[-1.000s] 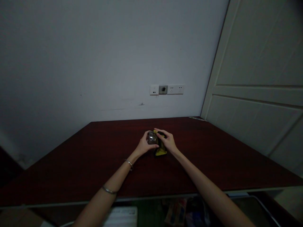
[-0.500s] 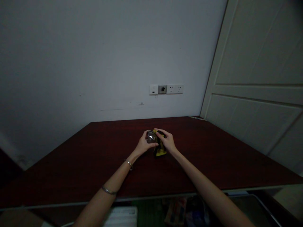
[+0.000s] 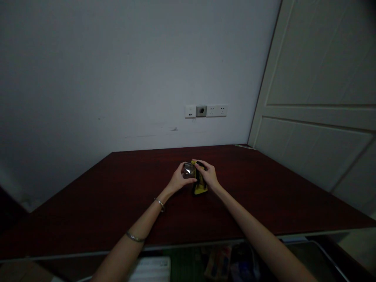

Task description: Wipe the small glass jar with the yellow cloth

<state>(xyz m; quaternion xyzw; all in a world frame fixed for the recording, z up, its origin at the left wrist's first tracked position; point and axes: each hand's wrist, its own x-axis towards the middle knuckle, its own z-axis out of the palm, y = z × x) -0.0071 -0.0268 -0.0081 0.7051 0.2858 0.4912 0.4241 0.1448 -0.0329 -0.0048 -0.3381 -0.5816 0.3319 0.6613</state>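
Note:
Over the middle of the dark red table, my left hand (image 3: 178, 178) is wrapped round a round, clear, shiny container (image 3: 188, 170) with something brownish showing through it. Against its right side is a yellow-and-black packet (image 3: 201, 187), which my right hand (image 3: 208, 174) grips near its upper end with thumb and fingers. The packet's lower end points toward me. Whether container and packet are joined I cannot tell; fingers and dim light hide where they meet.
The dark red table (image 3: 117, 196) runs back to a pale wall with a row of sockets (image 3: 211, 111). A panelled white door (image 3: 317, 141) stands along the right side. Below the front edge are a white box (image 3: 152, 269) and several dim items.
The yellow-and-black packet and the round container have shifted very slightly to the right. Both hands keep their hold.

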